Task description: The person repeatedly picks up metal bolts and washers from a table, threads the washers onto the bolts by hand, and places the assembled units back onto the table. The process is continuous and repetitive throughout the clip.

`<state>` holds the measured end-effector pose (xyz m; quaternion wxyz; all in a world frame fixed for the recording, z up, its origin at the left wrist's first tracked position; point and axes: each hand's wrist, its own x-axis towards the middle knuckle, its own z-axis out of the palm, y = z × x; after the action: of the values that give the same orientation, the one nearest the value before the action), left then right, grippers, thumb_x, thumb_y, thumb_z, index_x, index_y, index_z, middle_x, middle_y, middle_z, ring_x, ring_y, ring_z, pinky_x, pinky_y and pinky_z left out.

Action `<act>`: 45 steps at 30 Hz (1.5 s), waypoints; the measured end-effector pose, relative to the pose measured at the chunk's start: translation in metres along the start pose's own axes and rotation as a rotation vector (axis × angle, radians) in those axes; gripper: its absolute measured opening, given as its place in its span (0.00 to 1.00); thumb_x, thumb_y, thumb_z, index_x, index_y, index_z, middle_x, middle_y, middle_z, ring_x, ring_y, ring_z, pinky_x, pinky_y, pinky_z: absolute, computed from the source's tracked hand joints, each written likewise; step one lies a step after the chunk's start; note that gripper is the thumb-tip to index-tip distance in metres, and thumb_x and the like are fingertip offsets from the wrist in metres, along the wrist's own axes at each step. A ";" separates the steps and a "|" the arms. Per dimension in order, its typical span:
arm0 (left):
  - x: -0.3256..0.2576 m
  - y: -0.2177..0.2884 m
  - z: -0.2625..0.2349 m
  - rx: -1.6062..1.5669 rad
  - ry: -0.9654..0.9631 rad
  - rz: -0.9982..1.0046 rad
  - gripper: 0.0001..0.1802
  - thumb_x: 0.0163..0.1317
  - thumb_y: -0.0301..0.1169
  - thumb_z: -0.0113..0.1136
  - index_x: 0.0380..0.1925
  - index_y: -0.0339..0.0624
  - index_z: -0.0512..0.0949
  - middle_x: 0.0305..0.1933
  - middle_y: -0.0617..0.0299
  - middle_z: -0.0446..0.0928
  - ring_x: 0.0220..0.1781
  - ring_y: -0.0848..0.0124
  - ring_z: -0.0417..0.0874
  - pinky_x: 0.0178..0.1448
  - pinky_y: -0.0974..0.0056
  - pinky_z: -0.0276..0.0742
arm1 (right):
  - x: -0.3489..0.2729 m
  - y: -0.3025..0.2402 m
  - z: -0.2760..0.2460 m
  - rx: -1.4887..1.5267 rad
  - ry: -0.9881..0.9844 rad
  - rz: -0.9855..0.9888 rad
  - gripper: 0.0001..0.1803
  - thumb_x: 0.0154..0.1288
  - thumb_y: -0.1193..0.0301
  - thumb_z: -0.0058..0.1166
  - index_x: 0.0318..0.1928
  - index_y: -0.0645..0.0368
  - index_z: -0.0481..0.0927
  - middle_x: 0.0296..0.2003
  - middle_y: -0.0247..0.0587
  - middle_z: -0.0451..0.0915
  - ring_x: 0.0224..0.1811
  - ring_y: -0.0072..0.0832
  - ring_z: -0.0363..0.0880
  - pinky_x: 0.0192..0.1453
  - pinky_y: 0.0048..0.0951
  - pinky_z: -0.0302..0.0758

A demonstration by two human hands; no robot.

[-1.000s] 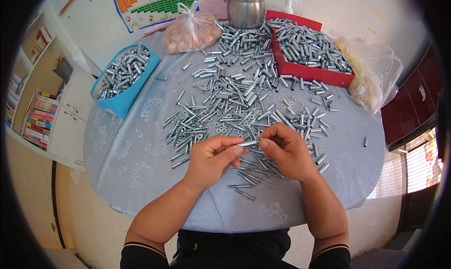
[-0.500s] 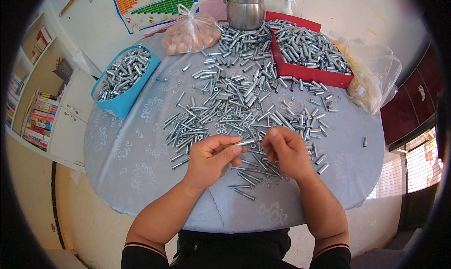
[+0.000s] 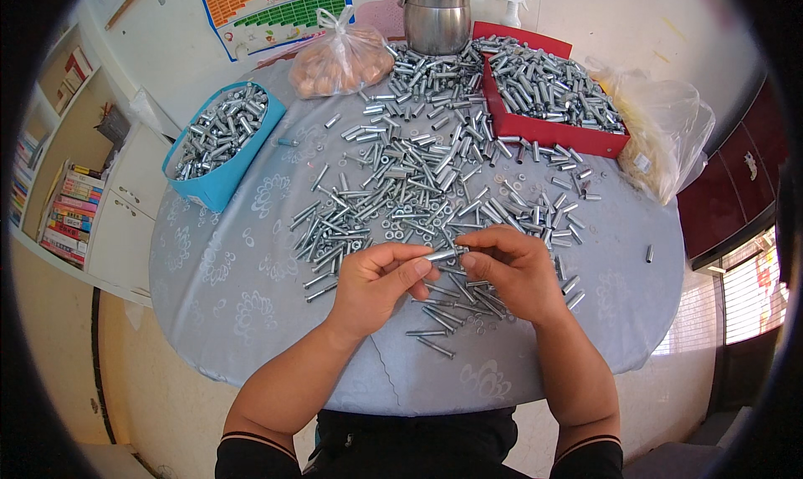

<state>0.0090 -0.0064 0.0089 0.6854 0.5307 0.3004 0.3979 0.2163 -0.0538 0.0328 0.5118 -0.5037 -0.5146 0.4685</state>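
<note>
Over the near middle of the table, my left hand (image 3: 381,278) pinches a shiny metal sleeve anchor (image 3: 441,256) between thumb and fingers, its length pointing right. My right hand (image 3: 514,270) meets the anchor's right end, thumb and forefinger closed around it. Whether a small nut or washer is also between those fingertips cannot be made out. Below and beyond both hands lie loose bolts (image 3: 437,343), nuts (image 3: 391,225) and metal sleeves (image 3: 504,214) in a spread-out heap.
A blue box (image 3: 219,186) of finished-looking metal anchors stands at the left. At the back right is a red box (image 3: 560,136) heaped with sleeves, beside a clear plastic bag (image 3: 669,157). A tied bag of round brown items (image 3: 339,65) and a steel pot (image 3: 437,19) stand at the back.
My right hand has come left and its thumb and forefinger have closed on the anchor's right end. My left hand holds the anchor in nearly the same place.
</note>
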 end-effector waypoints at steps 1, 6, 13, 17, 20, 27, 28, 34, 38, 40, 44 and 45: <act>0.000 0.000 0.000 -0.010 -0.009 -0.011 0.12 0.66 0.25 0.59 0.48 0.31 0.78 0.37 0.54 0.83 0.30 0.75 0.82 0.36 0.72 0.80 | 0.001 0.001 -0.002 -0.082 0.013 -0.099 0.11 0.60 0.78 0.62 0.44 0.63 0.83 0.34 0.33 0.79 0.33 0.16 0.75 0.37 0.19 0.73; 0.001 0.000 0.000 -0.016 0.006 -0.018 0.12 0.66 0.25 0.58 0.46 0.30 0.79 0.35 0.53 0.83 0.29 0.74 0.82 0.34 0.71 0.80 | 0.001 0.000 -0.005 -0.084 -0.011 -0.108 0.14 0.57 0.81 0.63 0.45 0.61 0.83 0.35 0.33 0.77 0.35 0.17 0.75 0.39 0.19 0.73; 0.000 -0.003 -0.001 -0.033 -0.007 0.017 0.11 0.65 0.24 0.58 0.46 0.31 0.79 0.34 0.53 0.83 0.28 0.73 0.83 0.34 0.70 0.81 | -0.001 0.001 -0.005 -0.097 -0.041 -0.041 0.12 0.60 0.78 0.63 0.45 0.62 0.83 0.36 0.33 0.78 0.35 0.17 0.75 0.38 0.19 0.72; 0.000 -0.002 -0.001 -0.026 -0.008 0.016 0.11 0.64 0.23 0.59 0.45 0.31 0.79 0.35 0.53 0.83 0.29 0.73 0.83 0.35 0.70 0.81 | -0.001 -0.001 -0.004 -0.055 -0.047 -0.002 0.11 0.61 0.76 0.62 0.45 0.63 0.83 0.36 0.34 0.78 0.34 0.17 0.75 0.38 0.20 0.72; -0.002 0.001 0.000 0.034 -0.008 0.016 0.11 0.64 0.22 0.60 0.45 0.30 0.79 0.35 0.53 0.83 0.31 0.73 0.83 0.37 0.70 0.81 | 0.000 -0.001 -0.005 -0.113 -0.066 -0.014 0.08 0.63 0.74 0.61 0.41 0.64 0.83 0.33 0.34 0.78 0.33 0.17 0.74 0.35 0.20 0.71; -0.005 0.001 0.002 0.043 -0.039 0.001 0.12 0.63 0.22 0.60 0.46 0.29 0.79 0.37 0.51 0.84 0.33 0.72 0.84 0.40 0.69 0.81 | -0.002 0.003 -0.008 -0.183 -0.119 0.197 0.18 0.70 0.61 0.54 0.32 0.65 0.81 0.25 0.33 0.76 0.27 0.15 0.69 0.29 0.22 0.66; -0.005 0.002 0.002 0.029 -0.039 -0.011 0.12 0.63 0.22 0.60 0.46 0.29 0.79 0.37 0.51 0.84 0.33 0.72 0.84 0.40 0.69 0.81 | -0.001 0.003 -0.006 -0.205 -0.097 0.199 0.19 0.71 0.60 0.53 0.31 0.65 0.80 0.24 0.33 0.76 0.26 0.16 0.69 0.28 0.22 0.66; -0.005 -0.001 0.004 0.043 -0.077 -0.004 0.12 0.63 0.21 0.60 0.46 0.29 0.79 0.38 0.50 0.83 0.34 0.72 0.84 0.41 0.70 0.81 | 0.003 0.015 0.008 -0.219 0.145 -0.017 0.14 0.71 0.65 0.52 0.35 0.65 0.78 0.23 0.32 0.75 0.25 0.16 0.68 0.28 0.22 0.66; -0.005 -0.004 0.004 0.041 -0.085 0.000 0.12 0.64 0.21 0.59 0.47 0.29 0.78 0.38 0.50 0.83 0.33 0.71 0.84 0.40 0.69 0.81 | 0.003 0.016 0.009 -0.226 0.190 -0.047 0.07 0.69 0.72 0.54 0.43 0.64 0.77 0.25 0.31 0.74 0.27 0.15 0.68 0.30 0.20 0.67; -0.005 -0.003 0.003 0.029 -0.064 -0.016 0.12 0.64 0.21 0.59 0.47 0.29 0.78 0.38 0.50 0.83 0.33 0.71 0.84 0.39 0.69 0.81 | 0.003 0.011 0.006 -0.140 0.149 0.000 0.07 0.68 0.73 0.54 0.43 0.64 0.77 0.25 0.30 0.74 0.27 0.15 0.69 0.31 0.20 0.67; -0.002 -0.001 0.003 -0.019 -0.023 0.000 0.11 0.64 0.21 0.58 0.47 0.30 0.78 0.37 0.51 0.83 0.32 0.72 0.84 0.39 0.69 0.81 | -0.001 0.006 0.004 -0.069 0.037 -0.146 0.08 0.69 0.71 0.53 0.41 0.64 0.78 0.25 0.30 0.75 0.27 0.15 0.70 0.31 0.19 0.68; -0.001 -0.002 0.002 -0.036 -0.015 0.004 0.11 0.65 0.21 0.58 0.46 0.30 0.78 0.37 0.51 0.83 0.32 0.72 0.84 0.39 0.69 0.81 | -0.002 0.004 0.003 -0.117 0.011 -0.130 0.08 0.69 0.71 0.54 0.41 0.64 0.78 0.26 0.30 0.76 0.27 0.14 0.71 0.31 0.19 0.69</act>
<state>0.0108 -0.0086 0.0072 0.6965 0.5216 0.2871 0.4006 0.2136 -0.0553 0.0284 0.5137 -0.5006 -0.5700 0.4008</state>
